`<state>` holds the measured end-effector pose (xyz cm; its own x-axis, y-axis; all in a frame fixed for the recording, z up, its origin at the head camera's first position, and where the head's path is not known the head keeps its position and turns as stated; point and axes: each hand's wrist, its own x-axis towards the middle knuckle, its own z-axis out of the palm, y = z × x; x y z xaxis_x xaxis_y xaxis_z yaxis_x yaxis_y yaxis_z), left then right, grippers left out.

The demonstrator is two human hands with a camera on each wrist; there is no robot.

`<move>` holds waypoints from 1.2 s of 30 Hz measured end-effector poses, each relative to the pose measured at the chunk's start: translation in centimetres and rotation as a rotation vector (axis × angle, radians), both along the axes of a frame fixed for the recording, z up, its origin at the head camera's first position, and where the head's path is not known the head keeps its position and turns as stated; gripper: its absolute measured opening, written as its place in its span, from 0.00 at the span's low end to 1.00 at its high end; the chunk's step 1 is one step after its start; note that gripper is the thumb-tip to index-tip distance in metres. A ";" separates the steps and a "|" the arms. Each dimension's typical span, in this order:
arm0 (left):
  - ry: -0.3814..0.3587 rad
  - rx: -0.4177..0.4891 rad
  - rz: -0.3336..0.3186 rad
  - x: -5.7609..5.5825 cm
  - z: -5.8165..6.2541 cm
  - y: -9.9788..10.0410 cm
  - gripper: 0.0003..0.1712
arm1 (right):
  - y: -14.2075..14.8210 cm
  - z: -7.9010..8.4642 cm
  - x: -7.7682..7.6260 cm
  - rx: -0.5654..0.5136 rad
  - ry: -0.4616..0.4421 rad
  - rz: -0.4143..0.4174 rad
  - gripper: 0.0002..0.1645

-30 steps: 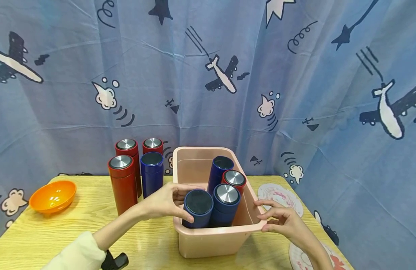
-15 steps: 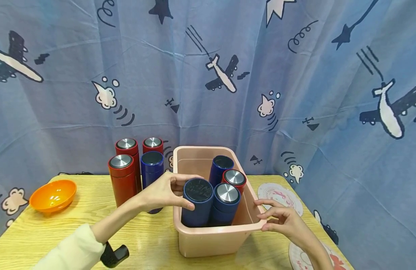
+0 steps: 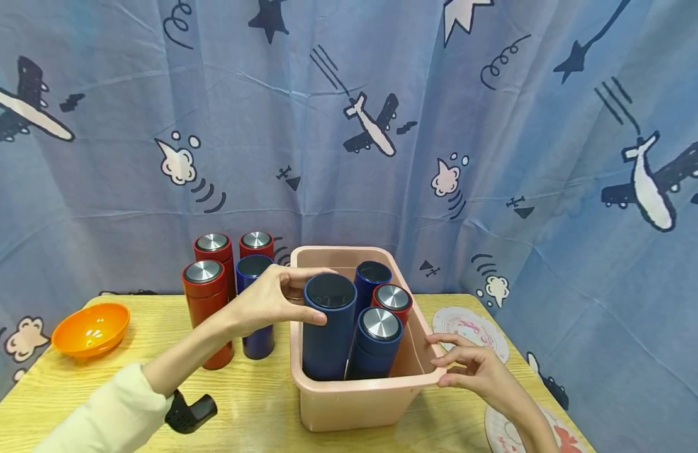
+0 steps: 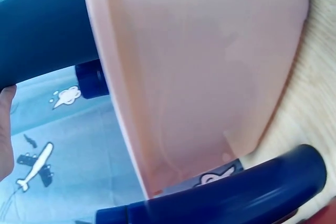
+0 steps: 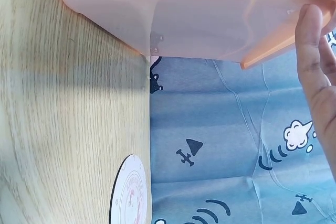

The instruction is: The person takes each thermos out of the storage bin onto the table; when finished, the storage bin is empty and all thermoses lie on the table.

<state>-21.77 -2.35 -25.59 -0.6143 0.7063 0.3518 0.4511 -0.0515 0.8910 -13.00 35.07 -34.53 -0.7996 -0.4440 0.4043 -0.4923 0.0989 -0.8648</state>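
Note:
My left hand [image 3: 275, 299] grips a dark blue thermos [image 3: 328, 343] near its black lid, thumb in front and fingers behind. The thermos stands partly above the rim of a pink plastic bin [image 3: 357, 406], its lower end hidden inside. Also in the bin are a dark blue thermos with a silver lid [image 3: 377, 346], a red thermos [image 3: 393, 299] and a brighter blue thermos [image 3: 373, 275]. At the bin's right front corner my right hand [image 3: 473, 368] pinches the rim between thumb and fingers. In the left wrist view the held thermos [image 4: 47, 24] crosses the bin's edge.
Left of the bin, red thermoses [image 3: 204, 296] and a blue thermos [image 3: 259, 343] stand upright on the wooden table [image 3: 258, 409]. An orange bowl [image 3: 90, 330] sits at far left. Round white patterned mats [image 3: 470, 327] lie at right. A blue curtain [image 3: 326, 189] hangs behind.
My left hand has raised the dark blue thermos, so more of its body shows above the bin's rim. My right hand keeps its place on the rim.

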 end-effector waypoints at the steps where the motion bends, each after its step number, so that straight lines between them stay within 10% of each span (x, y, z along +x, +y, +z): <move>1: -0.002 0.001 0.003 0.1 0.3 0.0 0.34 | 0.0 0.0 0.0 -0.002 -0.001 0.002 0.13; 26: 0.085 0.128 0.114 2.2 9.5 -2.6 0.30 | 0.0 -0.3 -0.1 -0.035 0.016 0.033 0.14; 36: 0.088 0.124 0.057 3.5 9.6 -4.6 0.29 | 0.1 -0.3 -0.1 -0.027 0.015 0.017 0.14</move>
<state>-18.28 -6.99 -16.00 -0.6153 0.6188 0.4884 0.5322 -0.1309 0.8364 -13.13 35.17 -34.86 -0.7859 -0.4463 0.4279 -0.5063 0.0673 -0.8597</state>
